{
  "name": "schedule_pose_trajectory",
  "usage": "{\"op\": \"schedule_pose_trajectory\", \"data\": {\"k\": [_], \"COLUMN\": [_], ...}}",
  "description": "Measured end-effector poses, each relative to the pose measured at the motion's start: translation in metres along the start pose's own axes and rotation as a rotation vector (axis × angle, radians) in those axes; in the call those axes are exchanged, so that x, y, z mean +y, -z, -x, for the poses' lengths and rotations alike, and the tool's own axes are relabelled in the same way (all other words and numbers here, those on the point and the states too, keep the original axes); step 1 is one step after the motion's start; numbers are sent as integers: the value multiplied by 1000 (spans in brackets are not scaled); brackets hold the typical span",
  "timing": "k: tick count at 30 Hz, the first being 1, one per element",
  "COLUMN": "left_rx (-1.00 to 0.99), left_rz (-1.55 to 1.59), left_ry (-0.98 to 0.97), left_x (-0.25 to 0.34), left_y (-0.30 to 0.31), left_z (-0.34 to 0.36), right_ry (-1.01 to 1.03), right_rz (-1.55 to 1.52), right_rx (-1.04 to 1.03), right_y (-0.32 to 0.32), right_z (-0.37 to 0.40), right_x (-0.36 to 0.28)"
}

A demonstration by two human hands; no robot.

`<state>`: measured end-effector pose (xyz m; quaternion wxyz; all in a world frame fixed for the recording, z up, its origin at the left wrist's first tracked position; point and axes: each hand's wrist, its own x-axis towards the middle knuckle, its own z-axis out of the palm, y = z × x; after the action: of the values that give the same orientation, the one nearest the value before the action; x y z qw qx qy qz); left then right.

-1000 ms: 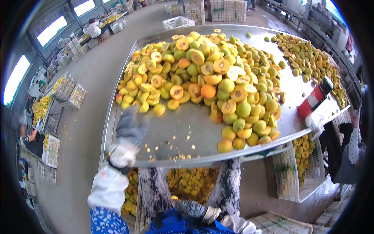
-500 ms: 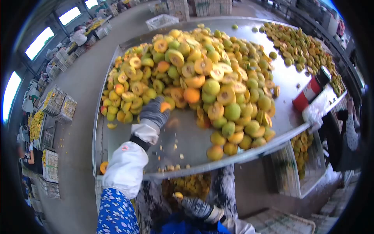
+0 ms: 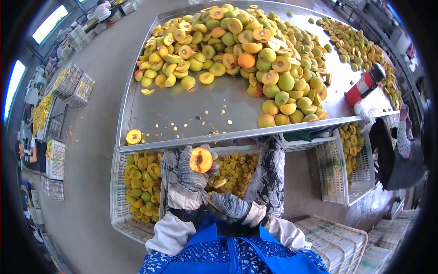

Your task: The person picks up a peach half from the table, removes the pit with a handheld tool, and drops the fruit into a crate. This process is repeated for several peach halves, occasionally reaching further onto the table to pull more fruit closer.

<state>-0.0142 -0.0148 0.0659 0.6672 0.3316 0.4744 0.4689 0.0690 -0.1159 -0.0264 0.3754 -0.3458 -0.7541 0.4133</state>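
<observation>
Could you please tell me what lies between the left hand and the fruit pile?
The table's near rim and small pale scraps on its metal top, in the head view.

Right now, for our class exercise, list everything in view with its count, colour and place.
Metal table: one, silver, ahead.
Whole-looking and cut fruit: many, yellow-green to orange, two heaps on the table.
Loose halved fruit: one, orange, near-left corner.
Small bits: several, pale, near the front edge.
Cylindrical container: one, red and black, table's right.
Plastic bag: one, whitish, beside it.
Slatted plastic crates: many, whitish, below the table and around the floor.
Windows: bright, upper left.
Co-workers: several, right and left.
Left hand: one, grey-gloved, fingers holding an orange halved fruit.
Right hand: one, grey-gloved, lap; contents unclear.
</observation>
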Motion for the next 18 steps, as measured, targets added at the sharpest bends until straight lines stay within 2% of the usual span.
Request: {"op": "schedule_pose_trajectory", "data": {"k": [1,2,3,5,8,9,13,16,18], "left_rx": [-22,-21,-6,26,51,47,8,-37,-80], "left_rz": [-120,-200,-262,-365,-480,-504,-566,-578,-545], "left_ry": [-61,-116,-171,-263,-347,-361,-379,-378,-381], "left_x": [-7,-10,-11,-9,-6,-6,-6,-11,-18], "left_y": [17,26,31,34,29,27,19,18,21], "left_z": [-6,-8,-6,-2,5,7,12,14,19], "right_ry": [-313,-619,-559,-603,-570,-466,-584,-445,-449], "right_rz": [-563,-917,-632,-548,-470,-373,-80,47,132], "right_rx": [-45,29,-15,128,389,425,405,417,367], "right_y": [4,7,11,15,12,19,36,34,30], "right_z": [1,2,2,-1,-2,-7,-17,-20,-18], "right_x": [-10,-20,-23,-43,-31,-32,-30,-19,-10]}}
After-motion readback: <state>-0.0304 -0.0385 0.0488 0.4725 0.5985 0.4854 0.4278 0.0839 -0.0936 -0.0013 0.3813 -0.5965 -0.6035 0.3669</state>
